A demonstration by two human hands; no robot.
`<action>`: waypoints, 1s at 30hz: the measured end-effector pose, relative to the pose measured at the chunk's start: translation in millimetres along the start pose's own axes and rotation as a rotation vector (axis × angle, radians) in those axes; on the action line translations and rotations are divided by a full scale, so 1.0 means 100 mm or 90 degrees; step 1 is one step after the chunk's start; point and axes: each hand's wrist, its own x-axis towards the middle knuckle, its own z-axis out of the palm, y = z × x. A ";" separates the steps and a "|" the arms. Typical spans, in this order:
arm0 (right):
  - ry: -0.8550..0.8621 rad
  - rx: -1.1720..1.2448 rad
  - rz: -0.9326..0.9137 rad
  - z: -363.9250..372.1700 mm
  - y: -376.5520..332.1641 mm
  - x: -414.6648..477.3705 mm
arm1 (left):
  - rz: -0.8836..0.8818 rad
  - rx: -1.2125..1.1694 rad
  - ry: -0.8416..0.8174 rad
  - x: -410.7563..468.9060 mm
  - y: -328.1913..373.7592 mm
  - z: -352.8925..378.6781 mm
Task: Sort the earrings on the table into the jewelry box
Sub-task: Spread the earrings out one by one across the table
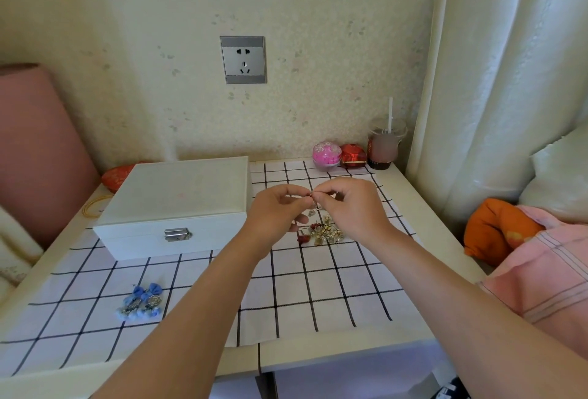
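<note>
Head view: left hand (276, 211) and right hand (351, 206) fingers pinch one earring (317, 206) above the pile (325, 232) mid-frame; bare cloth (318, 290) below.

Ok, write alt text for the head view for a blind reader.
A left hand and right hand together pinch a small earring above a pile of earrings on a checked cloth. Left of them stands a closed white jewelry box, blue bow earrings before it.

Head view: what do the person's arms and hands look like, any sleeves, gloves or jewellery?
The left hand and right hand are bare, on bare forearms that run to the frame's bottom edge. No sleeve, glove, watch, ring or bracelet shows on either.
</note>
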 end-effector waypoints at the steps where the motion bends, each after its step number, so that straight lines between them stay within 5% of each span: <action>1: -0.013 0.014 0.020 0.00 0.00 0.01 | 0.017 0.015 0.002 0.00 0.00 -0.01; 6: -0.097 0.020 0.059 -0.01 -0.01 0.02 | 0.033 0.034 0.007 0.02 -0.02 -0.04; 14: -0.172 0.304 0.265 -0.04 -0.01 0.02 | -0.009 0.066 -0.043 0.02 0.00 -0.09; 17: -0.185 0.268 0.241 -0.06 0.01 0.01 | -0.034 0.124 -0.087 0.04 -0.02 -0.13; 24: -0.128 0.198 0.234 0.04 0.01 0.03 | 0.089 0.552 -0.057 0.08 -0.23 -0.02; 30: -0.159 0.072 0.205 0.06 0.05 0.05 | 0.124 0.514 -0.045 0.15 -0.19 -0.03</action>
